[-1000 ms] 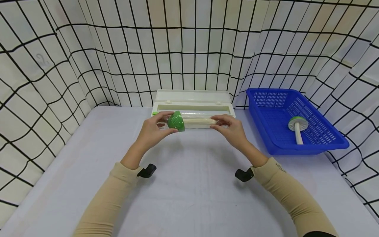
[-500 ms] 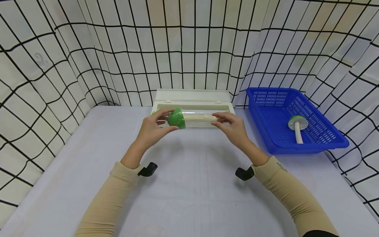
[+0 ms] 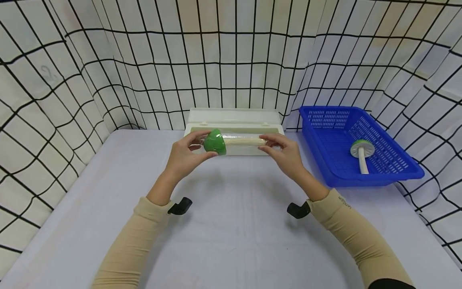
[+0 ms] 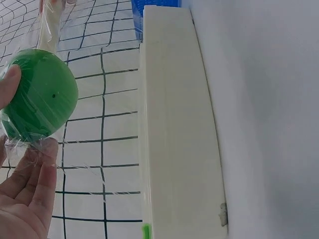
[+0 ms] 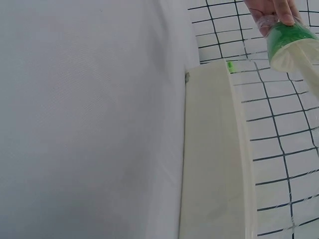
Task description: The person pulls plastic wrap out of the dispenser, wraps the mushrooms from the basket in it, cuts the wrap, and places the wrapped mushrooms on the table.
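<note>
Between both hands lies a mushroom-shaped thing (image 3: 215, 143) with a green domed head and a pale straight handle, wrapped in clear plastic film. It is held roughly level above the front of a long white box (image 3: 234, 151). My left hand (image 3: 185, 155) grips the green head, thumb below and fingers above; the left wrist view shows the green dome (image 4: 47, 94) under wrinkled film. My right hand (image 3: 285, 154) pinches the handle's far end and the film there. In the right wrist view the pale underside of the green head (image 5: 286, 47) shows, while my right hand is out of that view.
At the right stands a blue plastic basket (image 3: 325, 160) with a similar green-topped, white-handled thing (image 3: 362, 150) lying in it. Behind the raised lid (image 3: 234, 115) of the white box, black wire grid (image 3: 236, 64) encloses the table (image 3: 231, 241) on three sides.
Both hands have lifted the wrapped thing slightly, up and away toward the box. The grip on each end looks the same. The basket and box have stayed in place.
</note>
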The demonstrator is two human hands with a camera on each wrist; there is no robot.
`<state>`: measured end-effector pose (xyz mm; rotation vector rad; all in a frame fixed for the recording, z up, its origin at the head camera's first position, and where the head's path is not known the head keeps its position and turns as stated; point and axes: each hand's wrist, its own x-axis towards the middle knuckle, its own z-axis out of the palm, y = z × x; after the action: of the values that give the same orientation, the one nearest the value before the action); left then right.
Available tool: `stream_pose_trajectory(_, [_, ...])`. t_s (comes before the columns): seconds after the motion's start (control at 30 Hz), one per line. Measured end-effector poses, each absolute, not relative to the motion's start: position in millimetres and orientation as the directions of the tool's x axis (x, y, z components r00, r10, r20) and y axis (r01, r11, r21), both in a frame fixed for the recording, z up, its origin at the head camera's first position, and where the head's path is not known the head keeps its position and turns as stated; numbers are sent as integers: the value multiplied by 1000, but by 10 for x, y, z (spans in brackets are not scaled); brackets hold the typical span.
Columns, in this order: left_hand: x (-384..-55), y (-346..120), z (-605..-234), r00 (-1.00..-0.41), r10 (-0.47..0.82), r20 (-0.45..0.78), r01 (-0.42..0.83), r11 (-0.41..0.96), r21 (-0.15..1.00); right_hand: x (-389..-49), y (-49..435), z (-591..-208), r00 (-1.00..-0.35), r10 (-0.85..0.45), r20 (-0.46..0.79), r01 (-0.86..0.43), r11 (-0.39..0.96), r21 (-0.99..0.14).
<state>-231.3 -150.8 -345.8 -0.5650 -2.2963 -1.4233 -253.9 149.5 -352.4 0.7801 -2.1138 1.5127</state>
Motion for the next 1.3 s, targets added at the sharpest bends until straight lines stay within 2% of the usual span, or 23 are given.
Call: stream_pose_trajectory(1.3, [-2231,-1494,-3383,-818,101,567,560,366,743,-2454,1499,-3395,-724,-178,667,-689,236,-685])
